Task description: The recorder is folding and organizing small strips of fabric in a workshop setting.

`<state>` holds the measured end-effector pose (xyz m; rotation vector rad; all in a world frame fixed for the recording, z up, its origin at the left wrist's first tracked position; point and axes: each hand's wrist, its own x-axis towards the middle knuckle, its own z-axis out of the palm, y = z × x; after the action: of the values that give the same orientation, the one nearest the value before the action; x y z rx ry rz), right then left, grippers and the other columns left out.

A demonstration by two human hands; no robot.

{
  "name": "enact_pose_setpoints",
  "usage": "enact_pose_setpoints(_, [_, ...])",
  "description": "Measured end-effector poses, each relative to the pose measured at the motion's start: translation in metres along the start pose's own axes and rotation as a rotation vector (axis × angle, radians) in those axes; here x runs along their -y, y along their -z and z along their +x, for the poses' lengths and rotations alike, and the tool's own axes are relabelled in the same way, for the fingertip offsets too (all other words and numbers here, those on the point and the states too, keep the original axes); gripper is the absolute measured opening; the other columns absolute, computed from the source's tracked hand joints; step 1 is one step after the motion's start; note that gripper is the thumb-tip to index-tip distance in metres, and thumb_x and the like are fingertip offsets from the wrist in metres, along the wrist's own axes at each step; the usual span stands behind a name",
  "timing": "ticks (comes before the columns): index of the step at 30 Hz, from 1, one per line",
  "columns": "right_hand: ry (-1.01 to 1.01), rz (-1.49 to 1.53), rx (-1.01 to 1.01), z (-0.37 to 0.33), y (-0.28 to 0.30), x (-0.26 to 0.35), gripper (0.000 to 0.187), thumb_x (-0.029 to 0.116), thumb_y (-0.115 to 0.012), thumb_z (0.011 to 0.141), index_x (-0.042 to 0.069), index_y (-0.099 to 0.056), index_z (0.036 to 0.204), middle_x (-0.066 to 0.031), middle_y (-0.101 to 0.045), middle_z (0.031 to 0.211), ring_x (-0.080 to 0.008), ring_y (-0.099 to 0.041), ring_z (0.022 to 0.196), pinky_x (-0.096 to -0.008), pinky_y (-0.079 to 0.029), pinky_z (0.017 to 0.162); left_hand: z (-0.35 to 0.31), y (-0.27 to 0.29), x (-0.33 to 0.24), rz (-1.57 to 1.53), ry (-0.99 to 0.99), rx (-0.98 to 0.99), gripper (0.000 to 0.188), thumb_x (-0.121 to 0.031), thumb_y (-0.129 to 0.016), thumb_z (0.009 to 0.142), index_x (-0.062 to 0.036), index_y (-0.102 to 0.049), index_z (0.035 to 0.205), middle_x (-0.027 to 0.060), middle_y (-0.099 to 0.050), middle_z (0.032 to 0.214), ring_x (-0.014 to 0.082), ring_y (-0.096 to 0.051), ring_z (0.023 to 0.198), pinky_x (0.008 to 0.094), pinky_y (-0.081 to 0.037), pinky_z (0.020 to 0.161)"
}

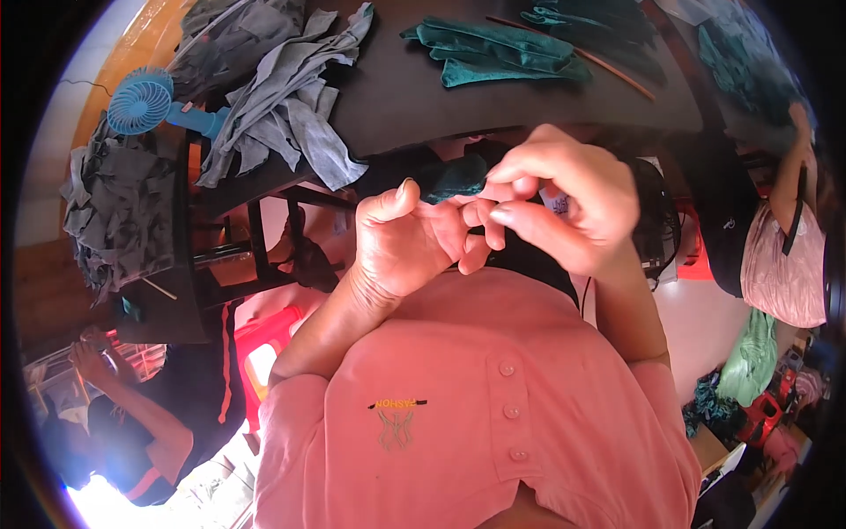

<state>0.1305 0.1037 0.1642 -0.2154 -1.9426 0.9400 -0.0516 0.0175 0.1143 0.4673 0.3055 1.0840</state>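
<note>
A small dark green velvet piece (456, 179) sits at the fingers of my left hand (405, 247), in front of my chest. That palm faces up; its thumb stands away from the cloth while the fingers curl by it. From the right, my right hand (577, 198) meets the left fingertips, its thumb and fingers bent inward. The right index finger reaches the end of the velvet. Whatever lies between the right fingertips is too small to make out. On the dark table (397, 97) beyond, a stack of green velvet strips (498, 53) lies beside a thin wooden stick (608, 66).
Grey fabric strips (291, 106) hang over the table's near left edge, by a blue handheld fan (145, 101). More grey pieces (119, 212) are heaped at left. A co-worker's arm (132, 388) shows lower left, another's arm (789, 176) at right. A red stool (264, 353) stands at left.
</note>
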Motion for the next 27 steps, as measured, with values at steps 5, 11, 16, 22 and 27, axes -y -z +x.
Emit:
enact_pose_setpoints(5, [0.006,-0.036,-0.056,0.0,-0.014,-0.007,0.021,-0.007,-0.067,0.067,0.002,-0.059,0.084,-0.0052,-0.054,0.067,-0.0148,-0.058,0.052,-0.0252,-0.043,0.048,-0.002,0.006,0.0,-0.051,0.091,0.006,0.084,-0.065,-0.061,0.076,0.0026,-0.053,0.125,0.0156,-0.057,0.119,0.0267,-0.054,0.095,0.034,-0.04,0.067])
enact_pose_setpoints(11, [0.086,-0.101,0.028,0.0,-0.012,-0.011,0.019,-0.005,-0.066,0.065,0.005,-0.055,0.076,-0.003,-0.051,0.061,-0.0164,-0.052,0.047,-0.0289,-0.037,0.044,-0.003,0.0,0.007,-0.084,-0.018,-0.041,0.07,-0.06,-0.051,0.086,0.0028,-0.061,0.116,0.0191,-0.063,0.111,0.0276,-0.06,0.096,0.0342,-0.044,0.068])
enact_pose_setpoints(16, [-0.096,0.026,0.215,-0.036,0.0,-0.001,0.018,0.006,-0.071,0.066,0.006,-0.054,0.07,-0.0037,-0.05,0.061,-0.0176,-0.047,0.047,-0.0307,-0.035,0.046,-0.012,0.005,-0.015,0.115,-0.183,-0.179,0.072,-0.063,-0.048,0.089,0.0011,-0.056,0.12,0.02,-0.061,0.111,0.0277,-0.06,0.09,0.0335,-0.043,0.065])
enact_pose_setpoints(22, [-0.803,0.293,-0.031,-0.042,0.002,-0.011,0.034,0.036,-0.054,0.095,0.004,-0.063,0.09,0.0009,-0.057,0.074,-0.0086,-0.05,0.069,-0.023,-0.037,0.063,-0.005,-0.005,-0.003,0.417,-0.423,-0.147,0.042,-0.029,-0.067,0.087,0.004,-0.061,0.113,0.0197,-0.063,0.11,0.0264,-0.065,0.083,0.0324,-0.05,0.061])
enact_pose_setpoints(27, [-0.749,0.316,-0.002,-0.025,0.0,-0.001,0.045,0.042,-0.05,0.096,0.001,-0.065,0.1,-0.0033,-0.065,0.088,-0.0104,-0.053,0.08,-0.0258,-0.039,0.074,0.0,-0.007,0.008,0.485,-0.494,-0.15,0.025,-0.016,-0.067,0.087,0.0011,-0.066,0.106,0.0172,-0.063,0.11,0.0231,-0.065,0.084,0.0303,-0.051,0.063])
